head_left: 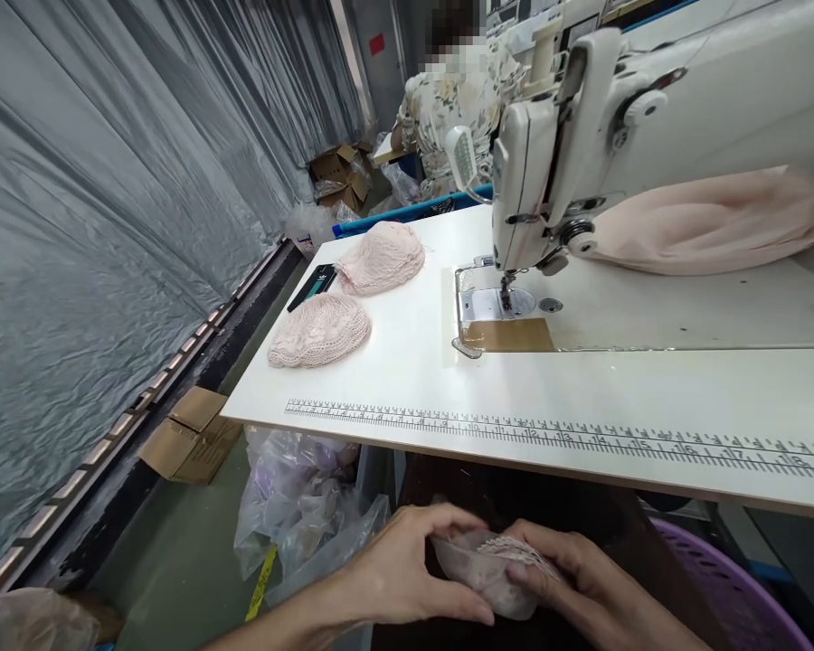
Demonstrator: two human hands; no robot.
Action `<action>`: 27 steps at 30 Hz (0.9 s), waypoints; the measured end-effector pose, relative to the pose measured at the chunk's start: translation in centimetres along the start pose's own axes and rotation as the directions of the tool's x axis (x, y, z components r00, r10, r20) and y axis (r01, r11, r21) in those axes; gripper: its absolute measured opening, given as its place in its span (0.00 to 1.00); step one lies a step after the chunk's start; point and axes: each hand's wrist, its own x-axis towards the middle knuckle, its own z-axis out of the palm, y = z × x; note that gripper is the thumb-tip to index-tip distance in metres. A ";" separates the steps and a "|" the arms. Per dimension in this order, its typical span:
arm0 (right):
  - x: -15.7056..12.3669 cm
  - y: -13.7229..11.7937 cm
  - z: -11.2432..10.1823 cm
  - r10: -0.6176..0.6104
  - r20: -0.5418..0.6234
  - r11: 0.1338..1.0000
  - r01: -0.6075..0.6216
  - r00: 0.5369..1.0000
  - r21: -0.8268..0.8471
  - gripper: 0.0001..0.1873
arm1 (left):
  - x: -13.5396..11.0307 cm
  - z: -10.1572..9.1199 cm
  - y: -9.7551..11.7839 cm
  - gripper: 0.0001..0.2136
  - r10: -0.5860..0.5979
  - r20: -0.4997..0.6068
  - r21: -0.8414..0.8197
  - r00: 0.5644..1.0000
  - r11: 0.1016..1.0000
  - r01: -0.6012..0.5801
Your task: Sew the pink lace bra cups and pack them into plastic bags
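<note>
Below the table's front edge, my left hand (pixel 407 565) and my right hand (pixel 576 579) both grip a small pink lace piece in a clear plastic bag (pixel 492 574). Fingers of each hand curl round it from either side. On the white sewing table (pixel 407 380) lie two stacks of pink lace cups, one nearer (pixel 318 330) and one farther (pixel 382 257). The white sewing machine (pixel 583 136) stands at the right, with pink fabric (pixel 705 221) draped under its arm.
A black phone (pixel 312 286) lies by the lace stacks. A ruler strip (pixel 556 434) runs along the table front. Plastic bags (pixel 298 506) and a cardboard box (pixel 190 434) sit on the floor left. A purple basket (pixel 733 588) is at right. Another person (pixel 448 99) sits ahead.
</note>
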 end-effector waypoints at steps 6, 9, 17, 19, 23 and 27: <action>-1.2 0.6 -0.9 0.037 0.095 0.993 -0.047 0.995 0.112 0.22 | 0.7 0.7 0.3 0.15 -0.001 0.094 -0.084 0.996 0.996 0.009; -1.2 0.4 -1.1 0.020 0.124 0.989 -0.038 0.992 0.142 0.21 | 0.7 0.5 0.5 0.18 0.010 0.146 -0.090 0.989 0.996 0.003; -0.6 0.3 -0.9 0.026 0.055 0.991 -0.033 0.998 0.130 0.18 | 1.1 0.0 1.1 0.20 0.031 0.213 -0.053 0.977 0.998 -0.020; -0.8 0.7 -1.0 0.046 0.039 0.990 -0.051 0.998 0.130 0.18 | 1.1 0.0 0.9 0.20 0.041 0.224 -0.031 0.974 0.999 -0.035; -0.8 1.1 -1.0 0.059 0.062 0.990 -0.067 0.996 0.125 0.18 | 1.3 0.3 0.5 0.19 -0.006 0.232 -0.009 0.973 1.000 0.009; -0.6 0.8 -1.1 0.059 0.061 0.990 -0.066 0.996 0.122 0.20 | 1.3 0.3 1.0 0.17 0.005 0.241 -0.021 0.971 1.000 0.000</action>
